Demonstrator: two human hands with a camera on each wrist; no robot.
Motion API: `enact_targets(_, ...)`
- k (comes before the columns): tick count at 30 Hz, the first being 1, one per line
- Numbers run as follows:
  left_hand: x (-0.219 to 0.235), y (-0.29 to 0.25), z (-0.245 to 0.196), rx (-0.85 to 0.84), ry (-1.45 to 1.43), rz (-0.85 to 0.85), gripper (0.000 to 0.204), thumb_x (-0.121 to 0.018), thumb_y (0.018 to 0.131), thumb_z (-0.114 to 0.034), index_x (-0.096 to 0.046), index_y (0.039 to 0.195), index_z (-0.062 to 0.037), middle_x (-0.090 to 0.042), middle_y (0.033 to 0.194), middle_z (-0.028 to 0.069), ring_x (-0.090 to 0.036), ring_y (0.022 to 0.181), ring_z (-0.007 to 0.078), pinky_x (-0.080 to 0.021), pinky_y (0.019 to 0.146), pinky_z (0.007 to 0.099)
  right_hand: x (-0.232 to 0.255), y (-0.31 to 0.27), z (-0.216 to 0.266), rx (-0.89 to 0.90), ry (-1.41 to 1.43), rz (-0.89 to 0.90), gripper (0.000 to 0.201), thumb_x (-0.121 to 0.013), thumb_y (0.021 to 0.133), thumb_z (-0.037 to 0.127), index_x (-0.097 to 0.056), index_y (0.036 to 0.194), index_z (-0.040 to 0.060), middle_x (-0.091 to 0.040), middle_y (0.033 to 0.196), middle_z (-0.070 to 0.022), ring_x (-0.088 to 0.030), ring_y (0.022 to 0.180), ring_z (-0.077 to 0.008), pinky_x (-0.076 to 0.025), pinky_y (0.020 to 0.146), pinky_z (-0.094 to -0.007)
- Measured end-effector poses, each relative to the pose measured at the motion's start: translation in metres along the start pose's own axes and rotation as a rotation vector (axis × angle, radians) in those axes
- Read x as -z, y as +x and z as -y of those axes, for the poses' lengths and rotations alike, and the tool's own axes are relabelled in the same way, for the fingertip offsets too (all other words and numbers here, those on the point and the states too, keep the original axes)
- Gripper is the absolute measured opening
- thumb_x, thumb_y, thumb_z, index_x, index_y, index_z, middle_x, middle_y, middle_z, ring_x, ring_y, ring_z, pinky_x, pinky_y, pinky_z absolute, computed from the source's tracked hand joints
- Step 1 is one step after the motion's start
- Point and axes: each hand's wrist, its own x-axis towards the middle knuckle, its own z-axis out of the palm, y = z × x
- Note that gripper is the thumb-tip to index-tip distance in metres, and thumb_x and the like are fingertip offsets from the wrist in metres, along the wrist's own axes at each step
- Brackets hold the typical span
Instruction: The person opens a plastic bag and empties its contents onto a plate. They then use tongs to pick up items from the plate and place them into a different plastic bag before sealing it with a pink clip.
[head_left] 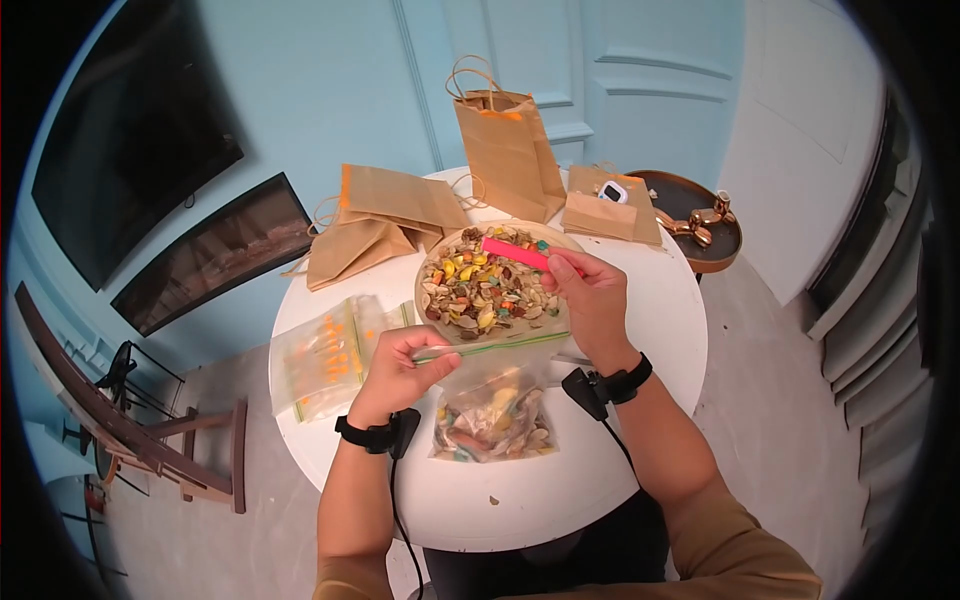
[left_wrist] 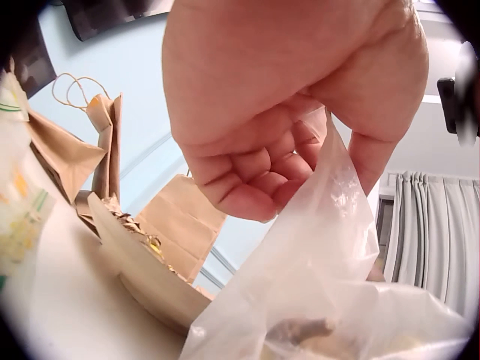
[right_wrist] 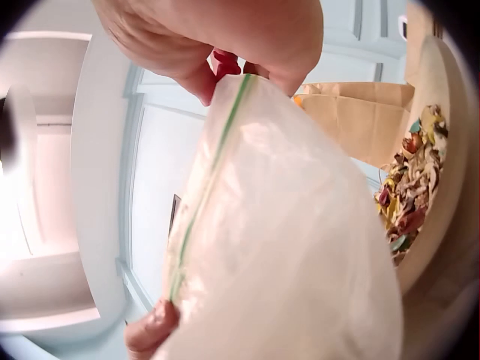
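Note:
My left hand (head_left: 405,365) pinches the green-striped top edge of a clear zip bag (head_left: 495,415) at its left end. Dried petals and pods fill the lower part of this bag, which hangs over the front of the white table. My right hand (head_left: 590,295) grips one end of a flat red strip (head_left: 515,253) between thumb and fingers. The strip points left, above a round wooden tray (head_left: 560,238) heaped with potpourri (head_left: 480,280). In the right wrist view, the bag's upper corner overlaps the right fingertips (right_wrist: 199,86), with some red showing behind it.
More zip bags with orange print (head_left: 325,360) lie at the table's left. Brown paper bags stand or lie at the back, one upright (head_left: 510,150), one lying left (head_left: 390,200). A small white timer (head_left: 612,193) rests on another at right. A dark side table (head_left: 690,215) holds a copper-coloured figure.

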Motion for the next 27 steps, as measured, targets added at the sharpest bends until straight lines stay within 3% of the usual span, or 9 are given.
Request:
enact_targets(3,-0.001,0.002,0.006,0.029,-0.074,-0.086,0.010,-0.074,0.087,-0.001,-0.065,0.085,-0.0030,-0.070,0.082,0.0013,-0.060,0.077,0.0073,-0.048,0.072,0.0240,0.008,0.004,-0.004,-0.090,0.161,0.049,0.020,-0.067,0.094,0.007,-0.068,0.109,-0.0070,-0.072,0.095,-0.0135,-0.070,0.082,-0.0167,-0.059,0.075,-0.0286)
enact_targets(6,-0.001,0.003,0.002,-0.047,-0.201,-0.113,0.013,-0.074,0.087,-0.002,-0.062,0.083,-0.0038,-0.071,0.085,0.0037,-0.062,0.078,0.0089,-0.049,0.073,0.0250,0.013,0.010,-0.008,-0.164,0.276,0.087,0.019,-0.066,0.095,0.006,-0.062,0.110,-0.0055,-0.069,0.101,-0.0147,-0.070,0.086,-0.0188,-0.059,0.077,-0.0300)
enact_targets(9,0.007,-0.003,0.004,0.015,-0.329,-0.111,0.015,-0.075,0.087,-0.002,-0.062,0.080,-0.0034,-0.073,0.087,0.0070,-0.065,0.078,0.0111,-0.051,0.074,0.0261,0.010,0.011,-0.001,-0.267,0.343,0.108,0.018,-0.060,0.094,-0.001,-0.055,0.111,-0.0018,-0.065,0.100,-0.0127,-0.065,0.081,-0.0191,-0.055,0.072,-0.0312)
enact_targets(12,0.010,-0.006,-0.003,-0.061,-0.434,-0.060,0.014,-0.076,0.086,-0.002,-0.063,0.080,-0.0027,-0.073,0.086,0.0086,-0.067,0.077,0.0120,-0.052,0.073,0.0263,0.015,0.014,-0.008,-0.294,0.408,0.219,0.022,-0.049,0.089,-0.004,-0.054,0.110,0.0010,-0.059,0.093,-0.0086,-0.063,0.078,-0.0188,-0.056,0.071,-0.0344)
enact_targets(15,0.008,-0.009,-0.013,-0.069,-0.379,-0.055,0.014,-0.077,0.085,-0.003,-0.064,0.080,-0.0026,-0.073,0.083,0.0074,-0.068,0.077,0.0125,-0.053,0.073,0.0265,0.019,0.016,-0.012,-0.384,0.407,0.217,0.031,-0.039,0.077,-0.006,-0.055,0.103,0.0004,-0.055,0.084,-0.0083,-0.055,0.068,-0.0176,-0.050,0.061,-0.0333)
enact_targets(16,0.006,-0.011,-0.019,-0.060,-0.311,-0.071,0.014,-0.078,0.085,-0.003,-0.065,0.080,-0.0033,-0.073,0.081,0.0059,-0.067,0.076,0.0108,-0.052,0.070,0.0253,0.024,0.018,-0.015,-0.397,0.362,0.301,0.031,-0.035,0.070,-0.006,-0.054,0.093,0.0008,-0.053,0.077,-0.0089,-0.047,0.061,-0.0159,-0.042,0.054,-0.0314)
enact_targets(20,0.000,-0.010,-0.029,-0.070,-0.288,-0.062,0.015,-0.078,0.085,-0.004,-0.064,0.080,-0.0039,-0.072,0.081,0.0042,-0.065,0.073,0.0079,-0.047,0.064,0.0227,0.020,0.017,-0.015,-0.449,0.393,0.269,0.026,-0.036,0.066,-0.006,-0.052,0.085,0.0013,-0.051,0.071,-0.0086,-0.043,0.056,-0.0161,-0.039,0.051,-0.0322)
enact_targets(23,0.004,-0.015,-0.048,-0.072,-0.298,-0.131,0.015,-0.077,0.085,-0.003,-0.063,0.082,-0.0043,-0.072,0.082,0.0056,-0.065,0.073,0.0102,-0.050,0.066,0.0248,0.019,0.015,-0.013,-0.469,0.432,0.254,0.023,-0.036,0.067,-0.004,-0.052,0.083,0.0020,-0.051,0.071,-0.0081,-0.043,0.056,-0.0162,-0.039,0.051,-0.0326)
enact_targets(27,0.033,-0.020,-0.082,-0.181,-0.315,-0.361,0.017,-0.076,0.086,-0.002,-0.059,0.085,-0.0056,-0.070,0.082,0.0081,-0.067,0.071,0.0159,-0.056,0.069,0.0313,0.018,0.013,-0.010,-0.468,0.437,0.255,0.019,-0.038,0.069,-0.003,-0.052,0.080,0.0034,-0.051,0.070,-0.0078,-0.043,0.056,-0.0161,-0.039,0.053,-0.0319)
